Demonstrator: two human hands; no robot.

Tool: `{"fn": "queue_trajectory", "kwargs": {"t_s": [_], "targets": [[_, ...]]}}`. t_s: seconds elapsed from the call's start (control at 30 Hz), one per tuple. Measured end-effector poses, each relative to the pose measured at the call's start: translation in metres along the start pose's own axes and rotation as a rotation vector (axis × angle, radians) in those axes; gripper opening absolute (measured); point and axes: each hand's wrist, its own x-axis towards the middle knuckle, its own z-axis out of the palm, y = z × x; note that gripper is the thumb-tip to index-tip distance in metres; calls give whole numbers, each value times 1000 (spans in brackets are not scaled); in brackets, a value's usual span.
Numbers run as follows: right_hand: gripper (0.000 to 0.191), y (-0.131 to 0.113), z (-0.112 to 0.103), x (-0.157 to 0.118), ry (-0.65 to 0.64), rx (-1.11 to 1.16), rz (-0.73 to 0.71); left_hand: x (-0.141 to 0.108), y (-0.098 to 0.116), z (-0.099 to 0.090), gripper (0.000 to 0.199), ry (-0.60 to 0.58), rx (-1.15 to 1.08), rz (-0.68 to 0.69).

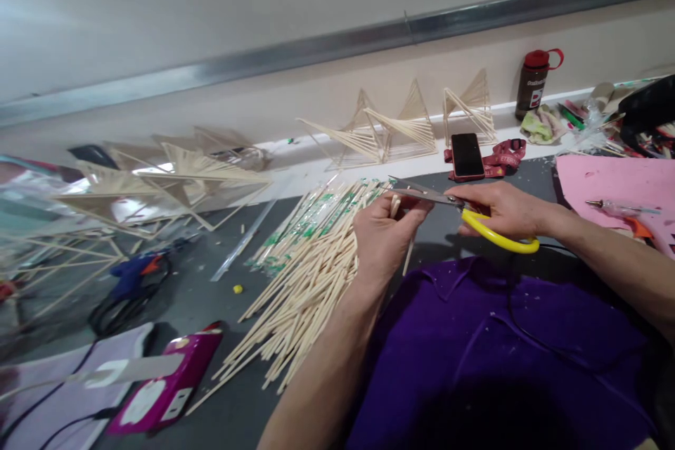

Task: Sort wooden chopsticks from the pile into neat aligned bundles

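Observation:
My right hand (509, 207) is closed on a pair of scissors (496, 233) with yellow handles. Its blades point left and reach the fingers of my left hand (382, 239). That hand pinches a thin wooden stick (408, 259), whose lower end shows beneath the fingers; whether the blades touch the stick is hard to make out. Just left of my left hand lies a big pile of wooden sticks (311, 295), with clear, green-printed plastic wrappers (295, 225) behind it.
Stick frames (393, 130) stand along the wall, with blurred larger ones (174, 186) at left. A phone (467, 156), a bottle (531, 88) and pink foam sheet (590, 176) are at right. A blue glue gun (131, 274) and a magenta power strip (171, 380) lie at left.

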Motion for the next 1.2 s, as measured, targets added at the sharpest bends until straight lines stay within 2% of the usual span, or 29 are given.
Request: {"fn": "queue_trajectory", "kwargs": {"t_s": [0.13, 0.23, 0.33, 0.43, 0.7, 0.87, 1.2], "targets": [[53, -7, 3, -1, 28, -51, 20, 1, -3, -1, 9, 54, 104, 106], [52, -7, 5, -2, 56, -61, 10, 1, -9, -2, 4, 126, 120, 243], [57, -5, 7, -2, 86, -68, -12, 2, -13, -2, 10, 182, 154, 377], [57, -3, 9, -2, 106, -75, -50, 1, -15, -3, 12, 211, 187, 454], [51, 4, 19, -1, 162, -61, -101, 0, -19, -1, 9, 205, 201, 424], [48, 4, 23, -1, 189, -101, -59, 2, -22, 1, 9, 196, 202, 388], [45, 1, 29, 0, 209, -123, -10, 6, -21, -1, 9, 202, 269, 462]]}}
